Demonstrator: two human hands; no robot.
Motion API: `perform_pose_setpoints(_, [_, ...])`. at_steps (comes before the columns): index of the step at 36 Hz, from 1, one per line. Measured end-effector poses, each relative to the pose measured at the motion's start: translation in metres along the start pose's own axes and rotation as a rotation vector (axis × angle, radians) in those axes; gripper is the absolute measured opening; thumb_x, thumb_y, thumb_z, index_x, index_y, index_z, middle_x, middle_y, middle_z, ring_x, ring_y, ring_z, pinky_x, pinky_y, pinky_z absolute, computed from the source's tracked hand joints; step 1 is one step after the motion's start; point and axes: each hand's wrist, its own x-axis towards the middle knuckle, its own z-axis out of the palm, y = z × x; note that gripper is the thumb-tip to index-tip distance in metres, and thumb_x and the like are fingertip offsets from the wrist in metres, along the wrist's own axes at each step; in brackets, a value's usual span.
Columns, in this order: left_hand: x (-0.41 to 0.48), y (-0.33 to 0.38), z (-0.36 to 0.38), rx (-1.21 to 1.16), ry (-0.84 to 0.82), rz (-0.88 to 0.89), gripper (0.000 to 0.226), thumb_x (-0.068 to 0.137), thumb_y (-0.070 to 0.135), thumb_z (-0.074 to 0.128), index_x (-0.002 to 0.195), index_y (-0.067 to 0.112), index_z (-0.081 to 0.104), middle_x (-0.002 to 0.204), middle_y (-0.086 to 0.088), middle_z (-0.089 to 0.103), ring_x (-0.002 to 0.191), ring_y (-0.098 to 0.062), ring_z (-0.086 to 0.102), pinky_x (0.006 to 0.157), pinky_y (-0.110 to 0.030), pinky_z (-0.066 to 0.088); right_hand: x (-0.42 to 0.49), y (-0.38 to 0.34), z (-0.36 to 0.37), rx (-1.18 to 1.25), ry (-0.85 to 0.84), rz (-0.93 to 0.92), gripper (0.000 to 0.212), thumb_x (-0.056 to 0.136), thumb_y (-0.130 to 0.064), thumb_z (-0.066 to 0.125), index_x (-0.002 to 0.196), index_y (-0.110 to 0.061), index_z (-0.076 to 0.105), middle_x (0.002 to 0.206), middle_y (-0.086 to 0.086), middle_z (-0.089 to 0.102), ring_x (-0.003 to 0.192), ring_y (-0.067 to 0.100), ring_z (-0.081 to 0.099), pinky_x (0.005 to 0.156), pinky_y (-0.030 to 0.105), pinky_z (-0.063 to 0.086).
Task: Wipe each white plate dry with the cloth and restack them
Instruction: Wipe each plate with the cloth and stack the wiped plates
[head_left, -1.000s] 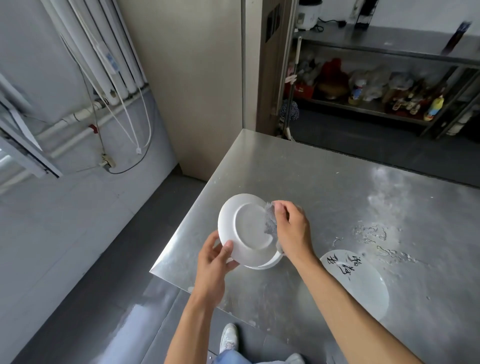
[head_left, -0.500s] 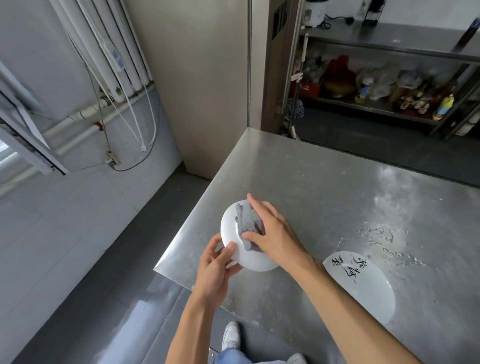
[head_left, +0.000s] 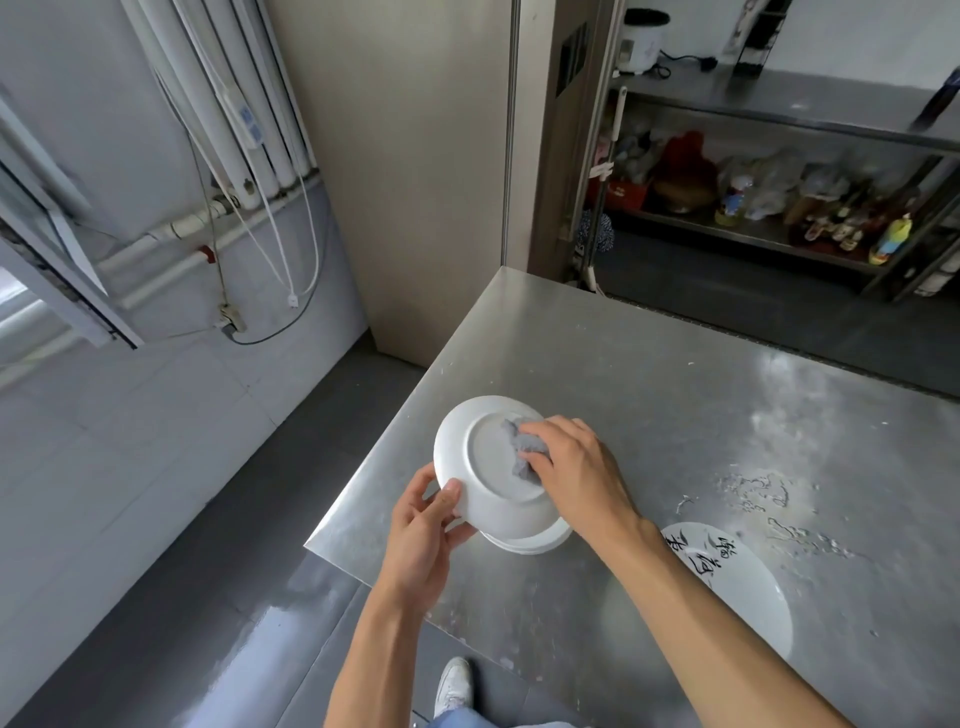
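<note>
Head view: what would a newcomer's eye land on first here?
The upturned white plate near the left corner of the steel table, its rim gripped by the left hand while the right hand presses a grey cloth onto its underside. Next, the plate with black brush lettering lying flat beside the right forearm, and the whitish streaks beyond it.

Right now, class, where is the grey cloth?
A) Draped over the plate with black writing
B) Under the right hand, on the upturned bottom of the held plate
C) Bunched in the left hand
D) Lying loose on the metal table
B: the right hand presses the cloth onto the bottom of the plate, whose base ring faces up, and the left hand grips the plate's rim.
</note>
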Motion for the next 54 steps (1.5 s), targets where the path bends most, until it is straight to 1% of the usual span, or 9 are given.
perform_pose_setpoints(9, [0.002, -0.001, 0.017, 0.055, -0.058, 0.006, 0.04, 0.09, 0.027, 0.072, 0.13, 0.021, 0.069, 0.123, -0.025, 0.07, 0.108, -0.034, 0.069, 0.099, -0.057, 0.058, 0.014, -0.022, 0.001, 0.097, 0.049, -0.005, 0.042, 0.091, -0.014, 0.066, 0.132, -0.021, 0.063, 0.127, 0.001, 0.059, 0.114, 0.025, 0.058, 0.093, 0.04, 0.05])
perform_pose_setpoints(15, [0.006, -0.004, 0.015, -0.029, 0.01, 0.053, 0.027, 0.101, 0.014, 0.066, 0.127, 0.016, 0.069, 0.123, -0.021, 0.073, 0.104, -0.032, 0.073, 0.085, -0.044, 0.063, 0.007, -0.028, 0.006, 0.089, -0.074, -0.144, 0.036, 0.091, -0.01, 0.068, 0.126, -0.016, 0.067, 0.13, 0.0, 0.062, 0.117, 0.026, 0.058, 0.099, 0.038, 0.049])
perform_pose_setpoints(26, [0.009, -0.004, 0.009, 0.006, 0.051, 0.035, 0.022, 0.101, 0.015, 0.066, 0.122, 0.02, 0.071, 0.113, -0.015, 0.075, 0.098, -0.028, 0.072, 0.083, -0.043, 0.064, -0.002, -0.003, 0.002, 0.02, -0.113, 0.022, 0.017, 0.093, -0.017, 0.067, 0.109, -0.015, 0.072, 0.117, -0.002, 0.064, 0.109, 0.023, 0.058, 0.092, 0.035, 0.049])
perform_pose_setpoints(30, [0.008, -0.002, 0.015, 0.04, 0.02, 0.028, 0.035, 0.089, 0.026, 0.073, 0.124, 0.023, 0.071, 0.108, -0.015, 0.074, 0.098, -0.028, 0.071, 0.081, -0.039, 0.062, 0.007, 0.003, -0.002, 0.004, -0.062, 0.104, 0.021, 0.093, -0.017, 0.064, 0.113, -0.019, 0.07, 0.116, 0.001, 0.061, 0.108, 0.024, 0.058, 0.089, 0.038, 0.051])
perform_pose_setpoints(37, [0.008, 0.0, 0.022, 0.108, -0.031, 0.041, 0.033, 0.093, 0.03, 0.071, 0.125, 0.028, 0.07, 0.117, -0.017, 0.075, 0.105, -0.032, 0.072, 0.083, -0.038, 0.062, 0.018, -0.01, -0.007, 0.066, -0.032, 0.066, 0.032, 0.094, -0.014, 0.064, 0.126, -0.017, 0.067, 0.128, 0.001, 0.058, 0.113, 0.024, 0.058, 0.096, 0.035, 0.047])
perform_pose_setpoints(39, [0.008, 0.001, 0.024, 0.111, -0.029, 0.052, 0.032, 0.094, 0.031, 0.07, 0.126, 0.028, 0.07, 0.118, -0.016, 0.075, 0.108, -0.034, 0.073, 0.084, -0.039, 0.062, 0.016, -0.015, -0.005, 0.116, -0.052, -0.003, 0.034, 0.094, -0.012, 0.065, 0.127, -0.017, 0.067, 0.134, -0.002, 0.058, 0.115, 0.022, 0.058, 0.1, 0.032, 0.046])
perform_pose_setpoints(43, [0.01, 0.0, 0.024, 0.078, 0.017, 0.075, 0.022, 0.101, 0.024, 0.068, 0.123, 0.028, 0.071, 0.118, -0.014, 0.076, 0.109, -0.033, 0.074, 0.084, -0.038, 0.063, 0.009, -0.019, -0.002, 0.141, -0.1, -0.154, 0.031, 0.093, -0.011, 0.066, 0.123, -0.019, 0.069, 0.128, -0.008, 0.06, 0.111, 0.014, 0.059, 0.095, 0.012, 0.04])
perform_pose_setpoints(50, [0.016, 0.003, 0.027, -0.015, 0.115, 0.106, 0.023, 0.106, 0.008, 0.056, 0.123, 0.019, 0.068, 0.113, -0.021, 0.076, 0.097, -0.033, 0.074, 0.079, -0.041, 0.064, -0.003, -0.022, 0.015, 0.097, -0.063, -0.333, 0.041, 0.083, -0.007, 0.074, 0.122, -0.021, 0.07, 0.128, -0.004, 0.059, 0.115, 0.018, 0.057, 0.094, 0.034, 0.054])
perform_pose_setpoints(54, [0.017, 0.004, 0.019, -0.117, 0.162, 0.083, 0.018, 0.108, 0.013, 0.055, 0.121, 0.015, 0.066, 0.109, -0.018, 0.077, 0.086, -0.025, 0.075, 0.073, -0.033, 0.063, -0.006, -0.017, 0.013, 0.076, -0.078, -0.315, 0.042, 0.08, -0.004, 0.075, 0.119, -0.019, 0.072, 0.128, -0.001, 0.061, 0.114, 0.02, 0.058, 0.09, 0.038, 0.056])
